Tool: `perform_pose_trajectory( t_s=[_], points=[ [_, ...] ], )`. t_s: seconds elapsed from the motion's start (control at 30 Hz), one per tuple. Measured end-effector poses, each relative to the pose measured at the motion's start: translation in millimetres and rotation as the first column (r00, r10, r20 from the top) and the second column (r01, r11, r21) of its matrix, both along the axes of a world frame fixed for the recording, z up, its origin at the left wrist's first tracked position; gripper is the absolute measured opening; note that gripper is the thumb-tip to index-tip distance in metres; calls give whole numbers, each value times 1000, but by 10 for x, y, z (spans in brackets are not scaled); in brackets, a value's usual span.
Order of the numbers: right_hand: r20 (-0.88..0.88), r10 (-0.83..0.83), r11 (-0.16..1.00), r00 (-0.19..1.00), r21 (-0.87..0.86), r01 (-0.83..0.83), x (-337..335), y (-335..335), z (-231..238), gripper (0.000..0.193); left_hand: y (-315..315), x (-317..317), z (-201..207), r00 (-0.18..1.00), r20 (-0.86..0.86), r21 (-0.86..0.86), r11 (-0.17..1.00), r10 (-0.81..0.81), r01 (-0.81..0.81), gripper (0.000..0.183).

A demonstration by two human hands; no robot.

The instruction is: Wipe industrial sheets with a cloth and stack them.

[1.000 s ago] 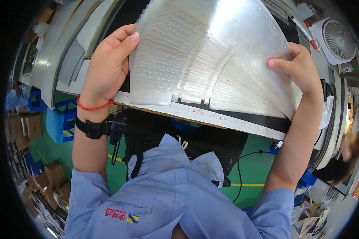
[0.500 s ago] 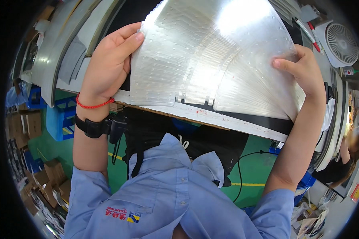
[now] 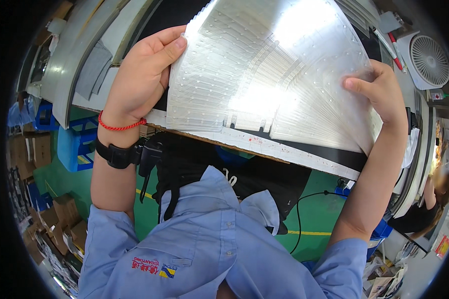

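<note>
A fanned stack of clear plastic sheets (image 3: 224, 70) with small raised dots spreads over the near edge of the workbench, bright glare lying across it. My left hand (image 3: 152, 70) grips the left edge of the stack, thumb on top and fingers behind. At the right edge, my right hand (image 3: 379, 92) pinches the sheets with its thumb on the upper face; its other fingers are hidden behind the plastic. The sheets' lower edges overlap in steps, with dark notches showing near the middle.
The white bench edge (image 3: 304, 162) runs below the sheets. At the right stand a white fan (image 3: 429, 61) and a red marker (image 3: 395, 50). Grey cloth (image 3: 94, 70) lies at the left, above a blue stool (image 3: 75, 149). Another person (image 3: 429, 204) is at the far right.
My left hand has shifted slightly to the right with the left edge of the sheets. The glare on the plastic has moved. My right hand keeps nearly the same place.
</note>
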State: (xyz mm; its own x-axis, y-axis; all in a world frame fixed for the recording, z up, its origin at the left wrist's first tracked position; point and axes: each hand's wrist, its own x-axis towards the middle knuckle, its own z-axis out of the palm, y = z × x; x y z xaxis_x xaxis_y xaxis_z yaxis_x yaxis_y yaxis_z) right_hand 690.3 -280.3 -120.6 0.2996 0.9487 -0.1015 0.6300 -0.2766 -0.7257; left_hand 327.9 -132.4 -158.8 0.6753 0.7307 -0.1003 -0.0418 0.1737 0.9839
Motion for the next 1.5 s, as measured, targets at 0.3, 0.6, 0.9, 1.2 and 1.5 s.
perform_pose_trajectory(
  t_s=[0.3,0.6,0.9,1.2,1.5],
  points=[
    [43,-36,999,998,-34,37,5,-9,6,35,61,-57,-98,980,189,-25,997,-68,74,38],
    [-15,-50,999,999,-12,50,25,2,-21,32,6,-27,-15,994,107,-15,999,-32,34,39],
    [11,-55,998,998,-9,55,40,-2,-1,32,-3,-9,-9,999,41,-2,1000,-8,8,42],
    [21,-29,1000,999,-9,30,58,-2,-17,34,2,-4,13,998,38,-9,999,-40,40,42],
    [-29,1,1000,1000,22,-1,67,-29,15,34,-38,37,25,995,-40,7,995,96,-96,35]
  ],
)
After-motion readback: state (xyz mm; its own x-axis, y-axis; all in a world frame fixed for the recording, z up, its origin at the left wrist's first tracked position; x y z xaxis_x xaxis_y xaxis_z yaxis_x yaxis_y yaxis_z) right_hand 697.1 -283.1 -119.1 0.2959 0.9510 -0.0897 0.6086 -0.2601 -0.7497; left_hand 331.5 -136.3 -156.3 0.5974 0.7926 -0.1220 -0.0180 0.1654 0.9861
